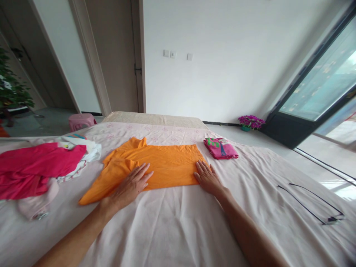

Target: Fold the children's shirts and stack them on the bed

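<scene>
An orange T-shirt [169,163] lies spread sideways on the pale pink sheet [172,222], its sleeve end to the left and its hem to the right. My left hand [133,183] rests on it near the sleeves, fingers stretched out. At the hem end, my right hand [207,178] lies flat with the fingers apart, touching the cloth's edge. Neither hand grips anything. Just beyond my right hand sits a folded pink garment [221,149] with a green and blue print.
Left of the shirt is a loose heap with a red garment [41,165] and white clothes [93,148]. A pair of glasses [330,219] lies at the right. A pink stool [81,121] and potted purple flowers [251,121] stand on the floor beyond.
</scene>
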Demonstrator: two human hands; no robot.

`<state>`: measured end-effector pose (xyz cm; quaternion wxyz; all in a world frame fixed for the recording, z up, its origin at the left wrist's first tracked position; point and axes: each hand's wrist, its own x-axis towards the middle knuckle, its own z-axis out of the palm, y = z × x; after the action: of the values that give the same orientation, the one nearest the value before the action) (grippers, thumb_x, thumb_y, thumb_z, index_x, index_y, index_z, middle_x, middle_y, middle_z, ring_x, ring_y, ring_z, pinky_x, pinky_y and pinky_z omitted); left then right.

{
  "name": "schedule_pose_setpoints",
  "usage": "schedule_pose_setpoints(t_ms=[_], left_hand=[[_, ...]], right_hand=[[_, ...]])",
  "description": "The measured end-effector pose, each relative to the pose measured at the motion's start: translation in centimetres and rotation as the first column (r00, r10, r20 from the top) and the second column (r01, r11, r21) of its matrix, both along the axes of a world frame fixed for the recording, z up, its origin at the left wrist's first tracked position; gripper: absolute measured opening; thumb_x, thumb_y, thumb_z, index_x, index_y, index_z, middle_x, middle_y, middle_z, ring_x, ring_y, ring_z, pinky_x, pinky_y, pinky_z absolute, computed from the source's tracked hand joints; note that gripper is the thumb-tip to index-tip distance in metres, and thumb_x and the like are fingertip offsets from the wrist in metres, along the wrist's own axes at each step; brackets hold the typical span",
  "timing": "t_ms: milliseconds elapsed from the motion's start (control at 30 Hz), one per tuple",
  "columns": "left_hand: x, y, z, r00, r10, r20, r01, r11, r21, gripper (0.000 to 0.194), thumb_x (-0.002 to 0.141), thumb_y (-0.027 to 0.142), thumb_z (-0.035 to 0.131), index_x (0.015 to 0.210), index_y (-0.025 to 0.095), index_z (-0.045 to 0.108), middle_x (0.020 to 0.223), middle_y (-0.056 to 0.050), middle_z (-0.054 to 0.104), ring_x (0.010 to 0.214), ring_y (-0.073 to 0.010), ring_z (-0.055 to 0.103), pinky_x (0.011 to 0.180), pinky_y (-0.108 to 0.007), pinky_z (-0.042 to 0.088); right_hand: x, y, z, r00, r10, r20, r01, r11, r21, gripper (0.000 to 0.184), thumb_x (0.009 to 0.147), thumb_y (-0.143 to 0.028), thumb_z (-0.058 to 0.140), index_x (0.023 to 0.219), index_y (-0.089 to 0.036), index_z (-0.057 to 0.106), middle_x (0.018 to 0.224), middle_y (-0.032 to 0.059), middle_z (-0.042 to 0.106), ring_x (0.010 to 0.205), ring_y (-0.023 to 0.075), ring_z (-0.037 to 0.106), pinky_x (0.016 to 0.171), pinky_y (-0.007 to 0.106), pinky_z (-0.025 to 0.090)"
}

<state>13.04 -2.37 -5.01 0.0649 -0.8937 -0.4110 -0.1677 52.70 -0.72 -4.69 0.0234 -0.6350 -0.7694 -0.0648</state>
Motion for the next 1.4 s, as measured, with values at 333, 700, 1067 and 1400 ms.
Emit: schedule_pose_setpoints(t_ms=[333,700,1067,1400], left_hand=[[0.0,0.3,-0.7,0.996,-0.086,0.020,0.087,0.996,-0.033,0.049,0.100,0.035,0.041,0.147,0.021,0.044,0.153,-0.009,0.044,0.142,-0.0215,0.040,0.116,-0.041,0.037],[-0.6,-0.2,-1.1,0.998,-0.068,0.009,0.068,0.997,0.019,0.056,0.100,0.044,0.039,0.151,0.020,0.037,0.155,-0.010,0.041,0.142,-0.0232,0.039,0.116,-0.042,0.035],[-1.2,-1.0,-0.9,0.998,0.010,-0.059,-0.008,0.999,0.039,0.059,0.097,0.051,0.040,0.152,0.027,0.036,0.157,-0.009,0.039,0.145,-0.0267,0.035,0.117,-0.046,0.030],[-6.6,-0.4,-1.9,0.931,0.364,-0.004,-0.364,0.929,-0.061,0.059,0.093,0.056,0.045,0.148,0.034,0.043,0.158,-0.011,0.037,0.145,-0.0354,0.032,0.112,-0.062,0.027]], right_hand=[[-9.4,-1.7,4.3,0.974,0.196,-0.110,-0.194,0.981,0.028,0.063,0.102,-0.047,0.032,0.154,-0.013,0.031,0.160,0.0138,0.026,0.149,0.0281,0.019,0.121,0.053,0.011],[-15.4,-2.3,0.2,0.891,0.400,-0.217,-0.404,0.914,0.023,0.065,0.102,-0.052,0.031,0.155,-0.015,0.029,0.160,0.0112,0.026,0.149,0.0254,0.023,0.122,0.046,0.018],[-4.2,1.8,0.1,0.991,0.114,-0.063,-0.118,0.991,-0.061,0.062,0.103,-0.049,0.024,0.157,-0.017,0.024,0.162,0.0089,0.021,0.150,0.0233,0.017,0.121,0.047,0.017],[1.5,3.6,-0.6,0.998,-0.055,-0.013,0.054,0.998,-0.027,0.061,0.102,-0.047,0.022,0.156,-0.020,0.027,0.162,0.0080,0.024,0.150,0.0239,0.017,0.118,0.051,0.021]])
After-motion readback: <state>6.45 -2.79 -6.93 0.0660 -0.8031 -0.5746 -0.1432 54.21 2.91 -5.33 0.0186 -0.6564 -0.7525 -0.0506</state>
